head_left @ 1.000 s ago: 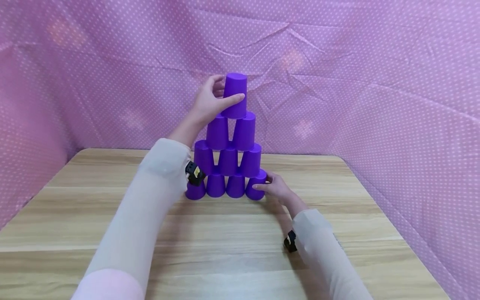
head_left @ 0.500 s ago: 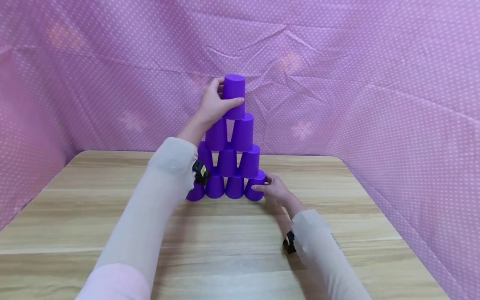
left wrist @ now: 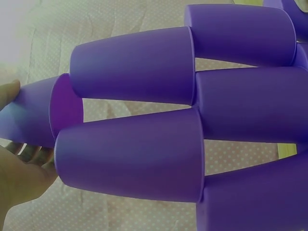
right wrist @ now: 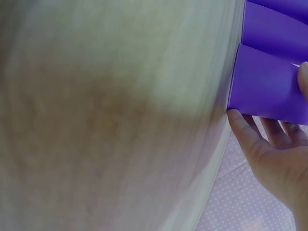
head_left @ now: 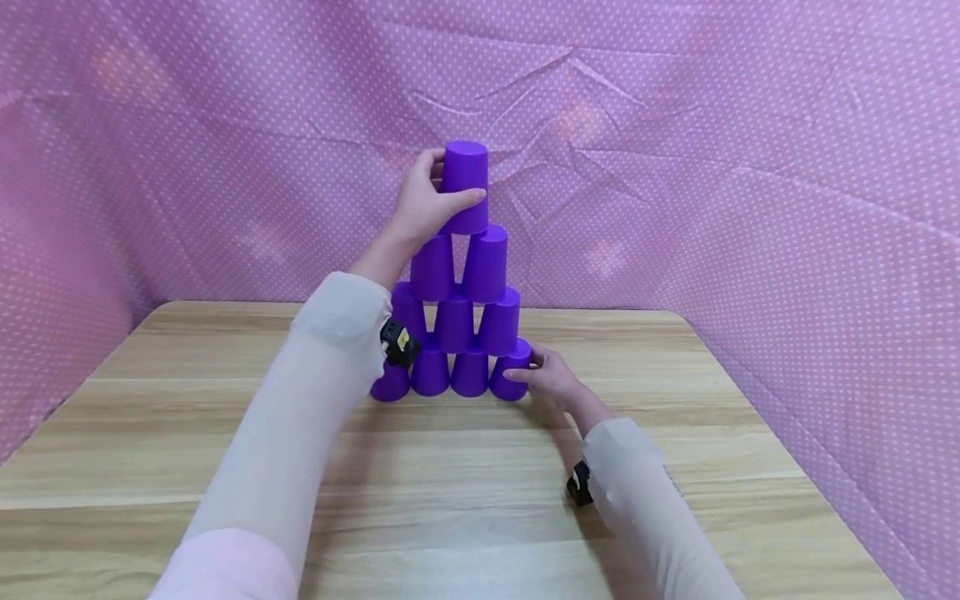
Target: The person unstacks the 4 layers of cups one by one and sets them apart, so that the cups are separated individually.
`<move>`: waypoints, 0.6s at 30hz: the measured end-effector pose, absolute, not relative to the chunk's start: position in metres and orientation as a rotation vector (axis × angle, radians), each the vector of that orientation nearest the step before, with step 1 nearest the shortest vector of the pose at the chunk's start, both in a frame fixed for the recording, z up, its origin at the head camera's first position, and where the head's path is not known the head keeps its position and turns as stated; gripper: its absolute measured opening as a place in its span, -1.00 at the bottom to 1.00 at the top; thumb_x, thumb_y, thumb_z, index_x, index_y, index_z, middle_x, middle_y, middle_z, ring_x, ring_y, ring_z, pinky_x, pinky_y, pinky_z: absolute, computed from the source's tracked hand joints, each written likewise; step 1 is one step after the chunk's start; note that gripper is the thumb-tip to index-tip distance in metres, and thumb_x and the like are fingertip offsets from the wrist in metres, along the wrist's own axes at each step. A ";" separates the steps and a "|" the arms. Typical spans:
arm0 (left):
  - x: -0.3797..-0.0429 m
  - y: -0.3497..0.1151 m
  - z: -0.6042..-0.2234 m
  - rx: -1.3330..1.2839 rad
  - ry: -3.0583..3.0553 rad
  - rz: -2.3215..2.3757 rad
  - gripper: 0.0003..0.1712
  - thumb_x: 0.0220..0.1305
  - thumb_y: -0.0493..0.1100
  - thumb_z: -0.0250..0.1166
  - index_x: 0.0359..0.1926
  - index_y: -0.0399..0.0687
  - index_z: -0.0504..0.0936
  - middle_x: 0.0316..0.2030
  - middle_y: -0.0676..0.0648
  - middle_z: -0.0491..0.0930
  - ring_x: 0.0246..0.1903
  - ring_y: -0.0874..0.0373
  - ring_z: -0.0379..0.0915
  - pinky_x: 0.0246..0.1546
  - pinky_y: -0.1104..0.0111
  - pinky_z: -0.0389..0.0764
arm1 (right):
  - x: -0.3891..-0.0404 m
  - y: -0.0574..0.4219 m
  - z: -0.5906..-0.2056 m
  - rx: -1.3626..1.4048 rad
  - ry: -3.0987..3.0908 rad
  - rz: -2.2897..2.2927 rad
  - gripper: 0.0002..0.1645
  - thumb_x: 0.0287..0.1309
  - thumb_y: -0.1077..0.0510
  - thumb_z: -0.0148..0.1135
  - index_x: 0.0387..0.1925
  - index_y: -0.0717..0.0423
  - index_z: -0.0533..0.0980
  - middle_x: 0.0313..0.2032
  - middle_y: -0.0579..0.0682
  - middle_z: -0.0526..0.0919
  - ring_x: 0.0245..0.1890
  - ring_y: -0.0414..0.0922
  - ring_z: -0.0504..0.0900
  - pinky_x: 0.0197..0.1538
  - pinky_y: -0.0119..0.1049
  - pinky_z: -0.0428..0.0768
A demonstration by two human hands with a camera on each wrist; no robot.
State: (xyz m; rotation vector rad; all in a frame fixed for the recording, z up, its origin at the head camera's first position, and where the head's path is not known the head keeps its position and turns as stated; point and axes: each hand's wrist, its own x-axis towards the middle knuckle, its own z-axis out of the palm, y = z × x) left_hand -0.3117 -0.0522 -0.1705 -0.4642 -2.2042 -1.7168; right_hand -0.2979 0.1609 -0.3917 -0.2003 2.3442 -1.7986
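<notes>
Your left hand (head_left: 422, 200) grips the top cup (head_left: 465, 168), roughly upright above the gap between the two cups beneath (head_left: 485, 268); contact there is unclear. Your right hand (head_left: 555, 377) holds the bottom right cup (head_left: 509, 360) on the surface (head_left: 465, 483).

A black wrist camera (head_left: 400, 342) partly hides the bottom-left cup (head_left: 390, 386); the tabletop (right wrist: 120, 130) blurs in the right wrist view.

Head view forward-down, farther back — wrist views close, tilted sideways — head, left share top cup (head_left: 465, 172)
</notes>
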 end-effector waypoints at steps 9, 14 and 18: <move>-0.303 -0.062 -0.160 -0.483 -2.138 -1.710 -0.29 -0.10 -0.24 0.34 0.10 -0.21 0.23 -0.08 -0.14 0.37 -0.13 0.08 0.33 -0.14 0.37 0.42 | -0.295 0.162 -0.391 -0.205 2.331 -1.795 -0.33 -0.21 0.23 0.34 0.05 0.14 0.34 -0.08 0.12 0.47 -0.10 0.00 0.45 -0.13 -0.23 0.49; -0.297 -0.074 -0.155 -0.482 -2.083 -1.713 -0.33 -0.09 -0.26 0.33 0.08 -0.23 0.25 -0.11 -0.15 0.38 -0.15 0.06 0.33 -0.14 0.36 0.42 | -0.296 0.164 -0.391 -0.220 2.316 -1.801 -0.32 -0.21 0.22 0.35 0.06 0.15 0.34 -0.08 0.13 0.47 -0.10 0.01 0.45 -0.13 -0.21 0.49; -0.293 -0.086 -0.153 -0.449 -2.063 -1.707 -0.33 -0.09 -0.25 0.32 0.08 -0.21 0.25 -0.13 -0.13 0.37 -0.16 0.07 0.32 -0.13 0.34 0.41 | -0.295 0.165 -0.391 -0.224 2.323 -1.795 -0.33 -0.20 0.22 0.34 0.05 0.15 0.34 -0.09 0.12 0.48 -0.11 -0.01 0.45 -0.14 -0.23 0.49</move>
